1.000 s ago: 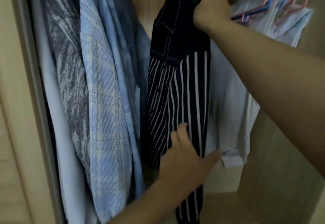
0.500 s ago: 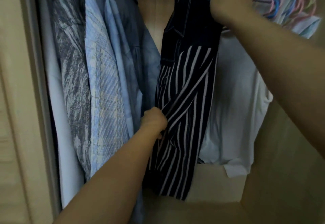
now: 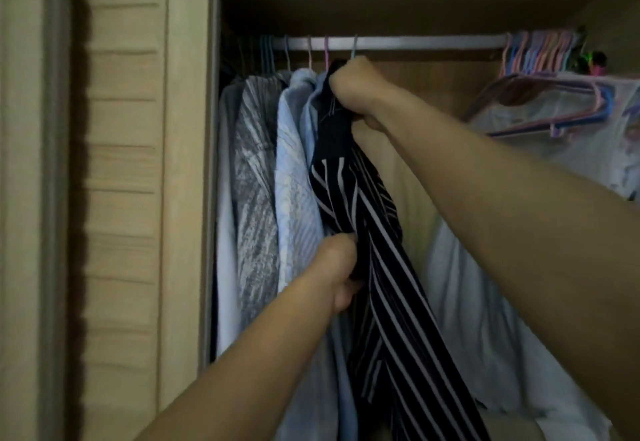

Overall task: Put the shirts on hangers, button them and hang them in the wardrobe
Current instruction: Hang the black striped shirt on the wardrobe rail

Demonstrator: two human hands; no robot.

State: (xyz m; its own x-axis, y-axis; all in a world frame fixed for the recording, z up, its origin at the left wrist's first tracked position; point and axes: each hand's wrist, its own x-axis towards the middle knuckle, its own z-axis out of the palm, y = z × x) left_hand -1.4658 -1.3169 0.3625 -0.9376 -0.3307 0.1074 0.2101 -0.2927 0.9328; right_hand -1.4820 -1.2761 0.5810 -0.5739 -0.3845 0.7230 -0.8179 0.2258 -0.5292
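Under the wardrobe rail [image 3: 398, 42], your right hand [image 3: 356, 88] gripped the striped shirt [image 3: 384, 288] by its collar. Your left hand [image 3: 337, 272] clutched its fabric lower down, right beside the blue shirts [image 3: 298, 198].

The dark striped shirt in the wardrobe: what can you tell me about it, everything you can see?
The dark striped shirt looks like thin woven cloth, plain navy at the top and navy with white stripes below. It hangs slanting down to the right, bunched and twisted. The right hand grips its top just under the rail, where a hanger hook sits over the rail. The left hand grips its left edge midway down. It presses against a pale blue shirt on its left; a whitish garment hangs behind.
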